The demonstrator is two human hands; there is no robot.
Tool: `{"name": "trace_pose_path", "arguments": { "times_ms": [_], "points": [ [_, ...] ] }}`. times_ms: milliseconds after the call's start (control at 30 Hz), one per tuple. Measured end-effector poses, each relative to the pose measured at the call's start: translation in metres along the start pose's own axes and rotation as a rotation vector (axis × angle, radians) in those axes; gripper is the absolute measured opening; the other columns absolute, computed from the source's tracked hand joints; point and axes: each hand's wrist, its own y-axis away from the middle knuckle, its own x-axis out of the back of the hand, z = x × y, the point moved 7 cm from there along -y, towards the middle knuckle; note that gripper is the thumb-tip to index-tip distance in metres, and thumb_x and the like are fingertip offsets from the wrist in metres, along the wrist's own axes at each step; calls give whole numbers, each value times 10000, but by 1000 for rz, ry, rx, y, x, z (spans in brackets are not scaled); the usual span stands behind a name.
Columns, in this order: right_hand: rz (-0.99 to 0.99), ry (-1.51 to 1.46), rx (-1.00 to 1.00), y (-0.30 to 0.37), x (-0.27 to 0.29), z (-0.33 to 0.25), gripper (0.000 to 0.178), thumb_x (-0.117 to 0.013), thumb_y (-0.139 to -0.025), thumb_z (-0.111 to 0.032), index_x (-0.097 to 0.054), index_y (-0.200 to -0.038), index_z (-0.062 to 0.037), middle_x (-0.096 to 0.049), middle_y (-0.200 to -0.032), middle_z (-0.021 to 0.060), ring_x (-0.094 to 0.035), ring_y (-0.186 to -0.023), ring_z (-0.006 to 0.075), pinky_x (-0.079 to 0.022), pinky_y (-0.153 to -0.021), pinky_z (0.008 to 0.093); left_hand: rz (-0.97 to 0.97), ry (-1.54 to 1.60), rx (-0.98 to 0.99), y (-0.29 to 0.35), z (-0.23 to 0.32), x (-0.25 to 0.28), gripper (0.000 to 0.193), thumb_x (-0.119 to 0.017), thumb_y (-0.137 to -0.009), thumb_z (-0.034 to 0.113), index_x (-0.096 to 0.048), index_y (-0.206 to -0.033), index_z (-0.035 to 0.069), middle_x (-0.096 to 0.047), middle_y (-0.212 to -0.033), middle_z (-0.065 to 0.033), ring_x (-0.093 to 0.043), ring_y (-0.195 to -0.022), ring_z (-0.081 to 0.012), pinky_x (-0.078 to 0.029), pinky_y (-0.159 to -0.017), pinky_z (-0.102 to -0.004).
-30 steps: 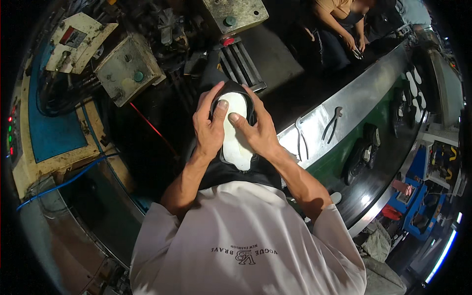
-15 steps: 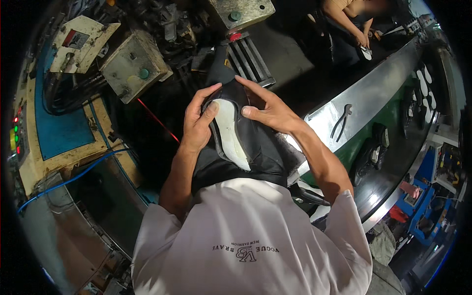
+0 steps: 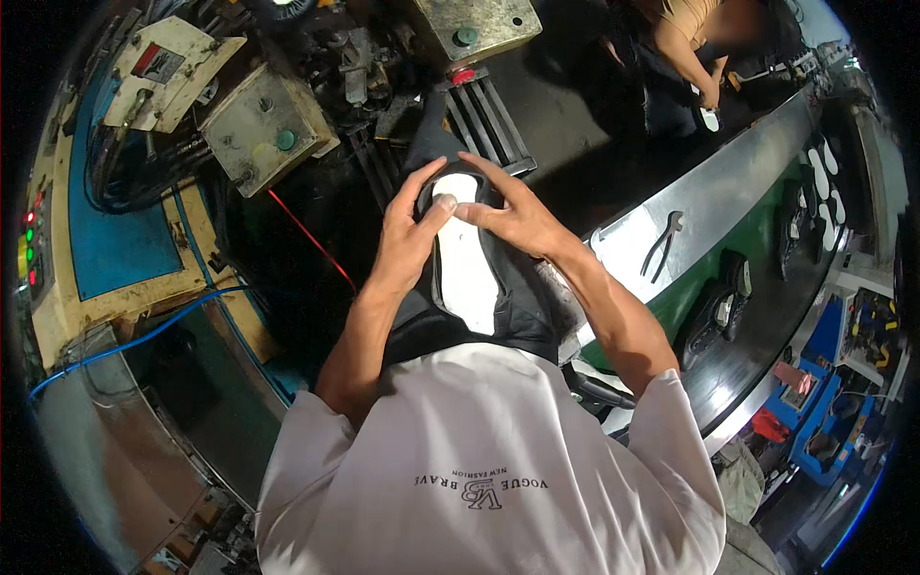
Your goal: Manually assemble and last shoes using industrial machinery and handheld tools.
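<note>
A black shoe upper [image 3: 437, 280] lies sole side up over my lap, its far end between my two hands. The long white insole [image 3: 468, 273] facing me fills its underside, framed by the dark rim. My left hand [image 3: 410, 235] grips the far left side, fingers along the edge and thumb on the white surface. On the other side my right hand [image 3: 522, 220] curls round the edge, its thumb pressed on the insole close beside the left thumb. Whatever lies inside the upper is hidden.
To the right, pliers [image 3: 663, 247] rest on a metal ledge [image 3: 747, 158]. Beyond are black shoes [image 3: 711, 311] and loose white insoles [image 3: 821, 182]. Grimy control boxes [image 3: 264, 129] stand ahead left. A blue hose [image 3: 144, 335] crosses the left. Another person's hand [image 3: 709, 96] holds a white-soled piece.
The upper has turned so its white insole faces up more squarely. My right thumb has moved from the dark rim onto the insole, beside my left thumb.
</note>
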Motion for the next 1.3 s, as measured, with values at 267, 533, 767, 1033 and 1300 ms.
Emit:
{"name": "trace_pose_path", "arguments": {
  "times_ms": [267, 533, 767, 1033, 1300],
  "points": [
    [-2, -209, -79, 2, -6, 14, 804, -809, -1014, -231, -418, -1705, -104, -668, -1431, 145, -630, -1293, 221, -513, -1121, 369, -25, 524, 125, 11, -42, -5, 543, -684, -1107, 202, -517, -1588, 13, -616, -1435, -110, -569, -1344, -192, -430, -1200, -359],
    [121, -101, -156, 2, -14, 33, 951, -848, -983, -280, -321, -1720, 8, -587, -1529, 242, -590, -1379, 279, -456, -1189, 381, -20, 283, 170, -3, -60, -2, 432, -712, -1057, 143, -563, -1428, -21, -628, -1345, -111, -592, -1254, -180, -467, -1127, -337],
    [54, 130, -280, 92, -23, 49, 983, -782, -1005, -376, -264, -1697, 92, -295, -1745, 352, -286, -1646, 461, -247, -1358, 501, -260, 60, 287, 70, -77, -5, 1006, -747, -1040, 178, -79, -1775, 23, -369, -1733, -199, -416, -1551, -282, -412, -1237, -410],
    [8, 1183, 72, 104, -63, 2, 871, -852, -893, -237, -469, -1674, -269, -78, -1789, 331, -509, -1301, 663, -614, -1030, 605, -137, 545, 595, 62, -85, -6, 646, -616, -1134, 238, -370, -1705, 63, -548, -1581, -173, -627, -1392, -311, -614, -1032, -484],
    [-65, 1165, 192, 100, -70, -16, 784, -840, -884, -238, -561, -1607, -357, -100, -1774, 357, -544, -1297, 639, -609, -1031, 626, 272, -381, -119, -70, -76, 62, 272, -671, -1048, 182, -786, -1163, -35, -810, -1089, -215, -786, -1043, -337, -581, -942, -398]
  ]
}}
